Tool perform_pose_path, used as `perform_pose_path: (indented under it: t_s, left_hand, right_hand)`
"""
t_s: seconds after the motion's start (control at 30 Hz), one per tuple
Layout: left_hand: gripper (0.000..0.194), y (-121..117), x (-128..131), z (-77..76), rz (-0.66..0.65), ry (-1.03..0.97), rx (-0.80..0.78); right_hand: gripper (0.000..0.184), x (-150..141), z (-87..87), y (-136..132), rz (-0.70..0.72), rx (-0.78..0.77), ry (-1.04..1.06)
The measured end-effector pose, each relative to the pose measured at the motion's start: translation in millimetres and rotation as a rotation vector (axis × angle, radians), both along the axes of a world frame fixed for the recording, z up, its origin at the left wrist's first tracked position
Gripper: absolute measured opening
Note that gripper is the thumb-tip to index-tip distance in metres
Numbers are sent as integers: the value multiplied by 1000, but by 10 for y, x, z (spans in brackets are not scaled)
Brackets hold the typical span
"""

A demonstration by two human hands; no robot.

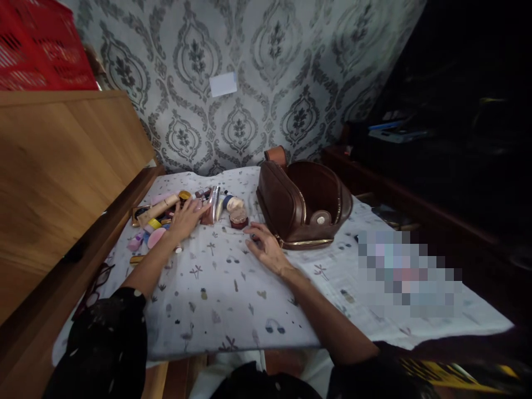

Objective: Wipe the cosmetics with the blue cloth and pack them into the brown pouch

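Noted L hand (pixel 185 220) on cosmetics (pixel 160 210), couldn't tell grip; saw R hand (pixel 266 250) part-open, empty, btwn jar (pixel 238 217) & brown bag (pixel 282 197). Judged jar liable to tip if knocked w/ R fingers.

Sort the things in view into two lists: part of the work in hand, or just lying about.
Probably part of the work:
- small cosmetics under the left hand
- round jar near the right hand
- open brown bag

Apparently just lying about:
- glasses
- red crate
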State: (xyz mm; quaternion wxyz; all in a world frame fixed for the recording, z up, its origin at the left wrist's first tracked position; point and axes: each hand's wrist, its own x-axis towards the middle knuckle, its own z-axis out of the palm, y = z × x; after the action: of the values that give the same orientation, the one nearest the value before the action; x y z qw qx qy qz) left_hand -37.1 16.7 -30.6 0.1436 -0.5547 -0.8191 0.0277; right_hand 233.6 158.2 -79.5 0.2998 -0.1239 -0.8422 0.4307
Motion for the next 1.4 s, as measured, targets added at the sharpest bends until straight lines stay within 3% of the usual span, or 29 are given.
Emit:
perform_pose_path:
  t_s: [0.1,0.2,0.3,0.4,0.5,0.57,0.7,0.9,1.17,1.27,1.4]
  left_hand:
    - [52,33,14,20,104,-32,14]
    - [50,-160,203,-13,106,-62,22]
    - [52,-617,490,-91,99,-52,33]
    - [68,-1175,683,-192,279,-39,113]
    - [78,-1584,643,-302,490,-115,170]
    - [78,-1703,516,-364,537,-199,205]
    - [71,-1631,242,-384,437,-198,270]
    - [54,-1187,-40,-196,285,-59,283]
    - [61,-562,-272,-147,410,3,297]
    - [62,-528,-259,-138,440,-14,295]
    - [63,-679,-131,-158,373,-37,251]
  right_hand:
    - [30,-1,-3,7,10,-3,4]
    - [31,0,-16,12,13,-14,5]
    - [32,2,-31,14,8,-19,3]
    - [31,0,-39,15,15,-7,2]
    - [31,-2,-44,14,19,-2,-5]
    - [32,-3,-47,12,18,2,-11]
    - [32,-5,-48,6,12,4,-20]
    - [30,-7,-55,14,25,13,-10]
    - [30,-18,-73,18,19,0,-9]
    - [31,-14,-59,12,20,-4,-8]
    - [29,-9,-49,8,28,2,0]
